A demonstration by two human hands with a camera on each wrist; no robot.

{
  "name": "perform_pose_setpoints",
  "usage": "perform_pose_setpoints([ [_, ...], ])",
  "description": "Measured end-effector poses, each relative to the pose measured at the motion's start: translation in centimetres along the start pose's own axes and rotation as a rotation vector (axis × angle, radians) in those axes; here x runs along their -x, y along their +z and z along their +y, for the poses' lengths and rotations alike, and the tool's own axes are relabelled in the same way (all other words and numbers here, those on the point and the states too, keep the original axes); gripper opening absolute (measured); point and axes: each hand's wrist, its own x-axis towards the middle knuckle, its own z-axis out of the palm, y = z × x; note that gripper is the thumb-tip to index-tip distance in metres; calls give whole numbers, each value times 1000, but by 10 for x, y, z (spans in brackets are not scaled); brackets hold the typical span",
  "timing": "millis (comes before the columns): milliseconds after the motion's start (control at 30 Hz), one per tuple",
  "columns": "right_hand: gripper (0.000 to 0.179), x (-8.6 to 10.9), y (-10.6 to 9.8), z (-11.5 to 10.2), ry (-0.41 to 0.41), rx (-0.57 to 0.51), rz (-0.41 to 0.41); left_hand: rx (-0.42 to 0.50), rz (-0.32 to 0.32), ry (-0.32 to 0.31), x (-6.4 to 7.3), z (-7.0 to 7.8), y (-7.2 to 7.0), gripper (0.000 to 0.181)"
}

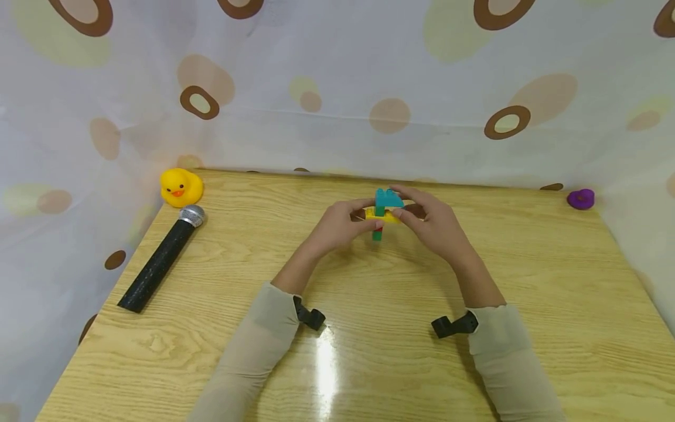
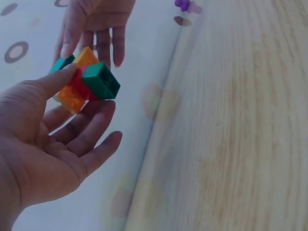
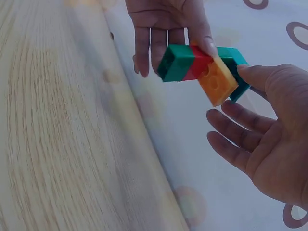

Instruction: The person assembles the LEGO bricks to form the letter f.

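Observation:
Both hands hold one small stack of toy building bricks above the table. At its top is a teal sloped brick [image 1: 387, 199] with studs. Below it a yellow brick [image 1: 392, 217] sticks out to both sides, then come a red brick [image 3: 196, 63] and a green brick [image 1: 377, 235] at the bottom. My left hand [image 1: 336, 225] pinches the stack from the left, its thumb over the yellow and red bricks. From the other side my right hand [image 1: 435, 225] grips the upper part, thumb on the teal brick in the right wrist view.
A yellow rubber duck [image 1: 181, 187] sits at the table's back left corner, with a black microphone [image 1: 158, 264] lying just in front of it. Near the back right corner is a small purple toy [image 1: 581, 199]. A patterned curtain [image 1: 337, 88] rises behind the wooden table [image 1: 554, 351].

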Motion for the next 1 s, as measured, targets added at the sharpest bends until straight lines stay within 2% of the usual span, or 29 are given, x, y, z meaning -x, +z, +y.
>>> perform_pose_setpoints([
  [200,54,0,-1,4,38,-43,-20,262,8,-37,1,4,0,60],
  [333,56,-1,-2,7,47,-109,-27,389,-6,-42,0,5,2,62],
  [400,54,-2,-2,9,48,-144,-27,418,-7,-43,0,5,3,62],
  [533,50,-5,0,13,50,-173,-45,408,-4,-51,0,3,5,63],
  [667,50,-7,4,18,76,-189,-73,359,-2,-79,0,2,6,62],
  [800,50,-8,7,23,113,-189,-116,304,-25,-131,-1,-1,7,60],
  [1000,51,-8,15,31,151,-116,-187,202,-72,-212,-5,-10,13,60],
])
